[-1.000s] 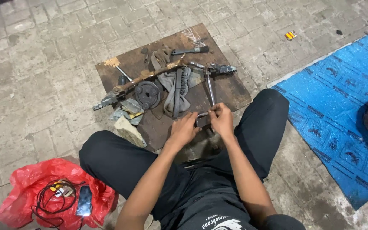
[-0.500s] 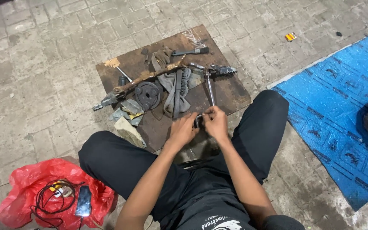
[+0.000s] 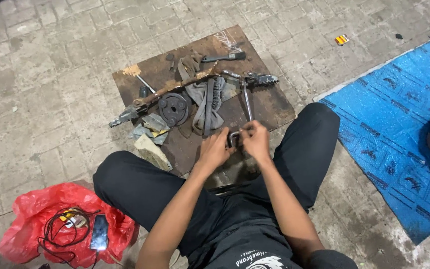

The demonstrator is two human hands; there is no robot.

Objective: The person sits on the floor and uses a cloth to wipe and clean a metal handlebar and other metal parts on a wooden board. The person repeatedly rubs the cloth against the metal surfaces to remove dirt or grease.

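Since 1 second ago, both hands stay pinched on the small metal part, barely shifted.

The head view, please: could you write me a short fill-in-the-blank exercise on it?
1. Both hands, left hand and right hand, grip one small ____ part.
2. The tools lie on a rusty brown ____.
3. The phone rests on a ____ plastic bag.
4. The sheet on the right is ____.

Missing words: metal; board; red; blue

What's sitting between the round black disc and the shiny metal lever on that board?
A grey rag with a dark strap on it, in the head view, between disc and lever.
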